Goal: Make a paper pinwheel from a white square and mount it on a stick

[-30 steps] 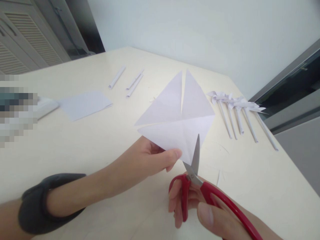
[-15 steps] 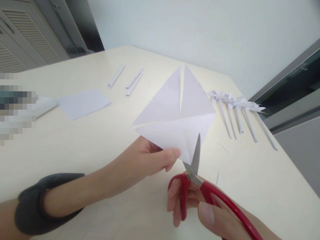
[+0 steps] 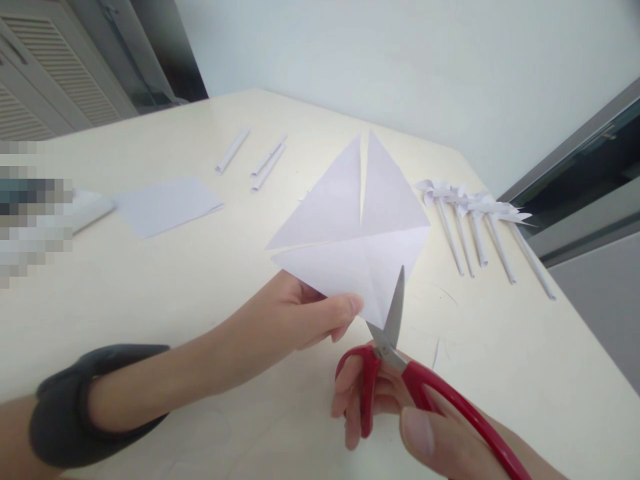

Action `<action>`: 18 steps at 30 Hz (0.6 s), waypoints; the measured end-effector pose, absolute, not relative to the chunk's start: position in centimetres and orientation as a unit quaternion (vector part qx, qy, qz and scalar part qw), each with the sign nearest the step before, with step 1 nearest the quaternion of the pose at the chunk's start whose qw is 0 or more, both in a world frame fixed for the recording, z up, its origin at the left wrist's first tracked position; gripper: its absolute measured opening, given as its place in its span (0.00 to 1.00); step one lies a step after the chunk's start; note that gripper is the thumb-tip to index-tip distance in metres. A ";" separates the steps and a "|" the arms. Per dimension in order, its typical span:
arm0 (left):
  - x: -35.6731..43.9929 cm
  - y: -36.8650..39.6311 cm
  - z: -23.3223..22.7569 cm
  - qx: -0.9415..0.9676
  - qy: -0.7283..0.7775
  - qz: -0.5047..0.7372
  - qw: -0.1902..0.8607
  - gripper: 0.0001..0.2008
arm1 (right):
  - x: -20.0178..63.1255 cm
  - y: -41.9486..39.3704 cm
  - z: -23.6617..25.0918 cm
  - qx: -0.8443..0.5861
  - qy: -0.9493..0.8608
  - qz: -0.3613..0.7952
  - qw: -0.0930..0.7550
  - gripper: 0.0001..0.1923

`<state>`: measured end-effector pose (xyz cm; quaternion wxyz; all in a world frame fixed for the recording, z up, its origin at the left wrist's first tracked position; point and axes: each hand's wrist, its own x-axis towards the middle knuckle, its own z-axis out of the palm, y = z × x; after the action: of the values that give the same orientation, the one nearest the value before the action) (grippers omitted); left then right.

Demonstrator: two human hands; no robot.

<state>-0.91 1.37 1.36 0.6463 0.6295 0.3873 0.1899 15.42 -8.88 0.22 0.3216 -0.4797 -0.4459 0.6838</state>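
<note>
It looked like an office or craft room, given the broad cream table (image 3: 150,280) against a plain white wall (image 3: 400,67), louvred grey cabinets (image 3: 45,80) and rolled paper sticks (image 3: 480,233).

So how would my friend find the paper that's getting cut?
Start at the cream table and look near its middle, just above the two hands. The left hand pinches a white square of paper by its near corner, held up like a diamond, with the red scissors at its edge. Unlike the flat sheet further left, it has creases and slits.
</note>
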 end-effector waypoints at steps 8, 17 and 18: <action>-1.1 1.4 0.6 0.637 0.379 0.205 0.639 0.17 | 15.3 -8.9 0.8 -0.472 -0.452 0.685 0.323 0.15; -0.9 1.3 0.8 0.645 0.377 0.225 0.625 0.15 | 15.1 -9.0 0.3 -0.502 -0.452 0.673 0.301 0.18; -0.8 1.3 0.7 0.648 0.377 0.225 0.622 0.15 | 15.1 -8.9 0.3 -0.513 -0.456 0.663 0.298 0.19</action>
<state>-0.84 1.26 0.75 0.6222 0.6483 0.3769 0.2245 15.08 -8.91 0.27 0.2978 -0.5131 -0.4562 0.6633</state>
